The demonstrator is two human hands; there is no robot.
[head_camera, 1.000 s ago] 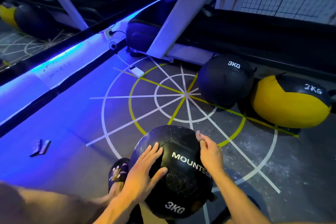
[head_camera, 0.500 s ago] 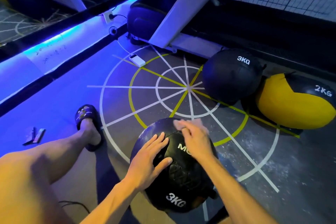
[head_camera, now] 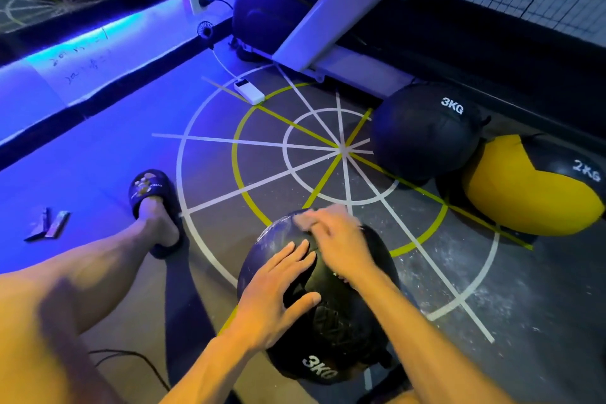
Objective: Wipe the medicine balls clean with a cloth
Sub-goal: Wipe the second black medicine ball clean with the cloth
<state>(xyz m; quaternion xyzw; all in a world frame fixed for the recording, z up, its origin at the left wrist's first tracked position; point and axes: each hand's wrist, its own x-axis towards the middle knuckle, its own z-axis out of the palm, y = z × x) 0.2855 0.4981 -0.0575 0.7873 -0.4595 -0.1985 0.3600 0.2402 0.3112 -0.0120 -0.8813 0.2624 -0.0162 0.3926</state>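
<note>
A: Start at your far left. What lies on the floor there?

B: A small bent grey piece (head_camera: 48, 225) sits on the blue-lit floor (head_camera: 108, 147). Just right of it is your foot in a dark slipper (head_camera: 151, 188), with your bare leg running back toward you.

A: And the ball you are working on?

B: The near black ball (head_camera: 344, 331), marked 3KG, rests on the floor in front of you, on the outer painted rings. Your left hand (head_camera: 278, 292) lies flat on its top, fingers straight and spread, thumb out to the side, holding nothing.

A: The right hand?

B: Your right hand (head_camera: 341, 244) is on the far upper side of that ball, blurred. Its fingers are bunched over a pale cloth (head_camera: 303, 218), of which only a small edge shows at the fingertips, pressed against the ball.

A: Further right?

B: A second black ball (head_camera: 423, 138) marked 3KG stands beyond the centre of the rings, touching a yellow and black ball (head_camera: 524, 193) marked 2KG at your far right. Behind the rings, a white power bank (head_camera: 249, 92) lies by the white machine frame (head_camera: 328, 10).
</note>
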